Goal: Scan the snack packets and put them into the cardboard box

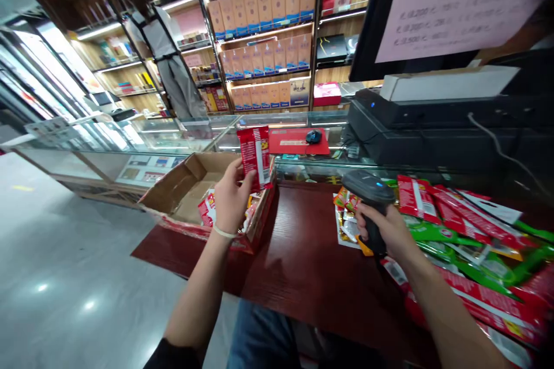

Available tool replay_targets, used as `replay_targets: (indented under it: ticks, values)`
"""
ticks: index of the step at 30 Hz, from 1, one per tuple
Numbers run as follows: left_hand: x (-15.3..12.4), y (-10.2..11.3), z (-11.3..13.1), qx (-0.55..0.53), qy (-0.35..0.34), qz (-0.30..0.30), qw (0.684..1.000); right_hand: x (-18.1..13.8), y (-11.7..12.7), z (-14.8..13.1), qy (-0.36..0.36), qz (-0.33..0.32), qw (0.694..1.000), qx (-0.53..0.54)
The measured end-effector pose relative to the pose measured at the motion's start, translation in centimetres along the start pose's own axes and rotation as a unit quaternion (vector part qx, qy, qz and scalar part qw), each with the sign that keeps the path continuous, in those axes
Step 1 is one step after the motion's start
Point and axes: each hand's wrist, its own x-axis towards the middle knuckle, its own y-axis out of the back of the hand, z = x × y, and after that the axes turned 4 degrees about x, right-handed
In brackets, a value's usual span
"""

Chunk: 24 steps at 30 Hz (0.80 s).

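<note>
My left hand [232, 193] pinches a red snack packet [255, 155], held upright above the right end of an open cardboard box [171, 199]. A barcode shows near the packet's lower right. Inside the box, several more small packets [208, 209] lie beneath my hand. My right hand [387, 228] is wrapped round the grip of a black barcode scanner [367, 187], whose head points left and which shows a small blue light. Below and behind the scanner are small wrapped snacks [346, 225]. A heap of red and green snack packets [459, 265] spreads to the right of that hand.
A dark red wooden counter [298, 242] lies before me. Beyond it are a glass display case [173, 135], a red mat [285, 141] with a mouse [314, 136], and a monitor [372, 29] bearing a pink sign. A person [168, 63] stands by the shelves.
</note>
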Motion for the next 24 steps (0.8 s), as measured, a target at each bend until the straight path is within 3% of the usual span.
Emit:
replay_targets:
  ticks: [5,9,12,17,20,24]
  values:
    - [0.6,3.7,-6.6,0.15,0.073,-0.05,0.985,0.2,-1.0,0.2,0.003,-0.007,1.0,-0.002]
    - [0.0,3.9,-7.9,0.177,0.066,-0.066,0.98,0.5,-1.4,0.7,0.003,-0.031,0.999,-0.007]
    - [-0.7,3.0,-6.0,0.156,0.017,-0.054,0.986,0.5,-1.3,0.7,0.011,-0.029,1.0,-0.003]
    - [-2.1,0.1,-0.4,0.085,-0.065,-0.07,0.992,0.3,0.2,-0.7,0.037,0.011,0.999,-0.019]
    - [-2.9,-3.0,2.5,0.006,-0.091,-0.107,0.99,0.0,2.0,-1.9,0.043,0.042,0.998,-0.034]
    - [-4.0,-9.0,4.6,-0.108,-0.082,-0.193,0.972,-0.4,4.8,-3.3,0.047,0.072,0.996,-0.026]
